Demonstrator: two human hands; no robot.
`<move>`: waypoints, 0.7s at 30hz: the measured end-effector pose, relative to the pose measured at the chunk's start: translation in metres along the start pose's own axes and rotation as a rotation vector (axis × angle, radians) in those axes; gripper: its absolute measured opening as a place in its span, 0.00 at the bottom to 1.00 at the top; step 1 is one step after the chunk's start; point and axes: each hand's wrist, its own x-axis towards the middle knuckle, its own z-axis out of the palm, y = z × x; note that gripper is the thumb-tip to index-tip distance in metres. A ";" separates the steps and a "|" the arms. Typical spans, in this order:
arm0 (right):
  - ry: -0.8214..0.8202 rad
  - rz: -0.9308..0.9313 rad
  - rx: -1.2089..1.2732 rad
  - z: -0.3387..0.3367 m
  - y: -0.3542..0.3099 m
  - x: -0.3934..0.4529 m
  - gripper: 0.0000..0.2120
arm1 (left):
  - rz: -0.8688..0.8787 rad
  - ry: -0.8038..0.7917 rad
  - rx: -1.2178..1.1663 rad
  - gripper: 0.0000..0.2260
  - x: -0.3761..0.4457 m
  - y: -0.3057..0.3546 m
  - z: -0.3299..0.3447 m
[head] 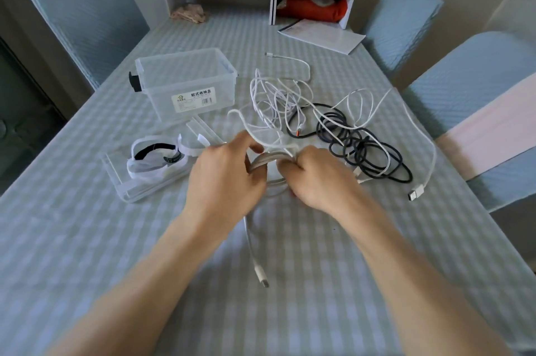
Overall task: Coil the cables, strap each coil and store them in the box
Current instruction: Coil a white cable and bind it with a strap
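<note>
Upper left: clear, glossy plastic box (185, 80) with a paper label; its transparent plastic lid (139, 178) holds matt fabric straps (153, 158). Centre: smooth white cables (278, 94) and a matt dark cable (362, 149). The table (87, 239) wears checked cloth; the chairs (84, 13), quilted fabric.

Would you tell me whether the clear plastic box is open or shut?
Open: the clear plastic box has no lid on; its lid lies beside it.

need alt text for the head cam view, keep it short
Both hands, left hand and right hand, grip a partly coiled white cable over a checked table. Behind lie tangled cables, an open clear box and straps on its lid.
</note>
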 end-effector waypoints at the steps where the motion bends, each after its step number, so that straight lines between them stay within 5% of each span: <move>1: -0.011 -0.003 -0.026 -0.001 -0.001 -0.001 0.20 | 0.041 0.053 0.050 0.07 -0.001 0.000 -0.001; 5: -0.044 0.004 -0.060 -0.002 -0.001 0.000 0.19 | 0.221 0.253 0.188 0.29 0.000 0.005 -0.002; 7: -0.047 -0.002 -0.082 -0.001 0.000 0.000 0.18 | 0.348 0.213 0.329 0.39 0.000 0.004 -0.003; 9: -0.025 -0.015 -0.100 -0.003 0.002 -0.002 0.17 | 0.441 0.127 0.406 0.37 0.000 0.000 -0.001; 13: 0.034 -0.046 -0.107 -0.011 0.004 -0.004 0.20 | 0.380 0.013 0.449 0.09 0.001 -0.010 0.002; 17: 0.026 -0.049 -0.180 -0.014 0.004 -0.007 0.20 | 0.176 -0.091 0.315 0.13 0.001 -0.010 0.002; 21: 0.038 -0.080 -0.279 -0.013 0.003 -0.007 0.16 | 0.408 -0.107 0.164 0.32 0.002 -0.003 -0.004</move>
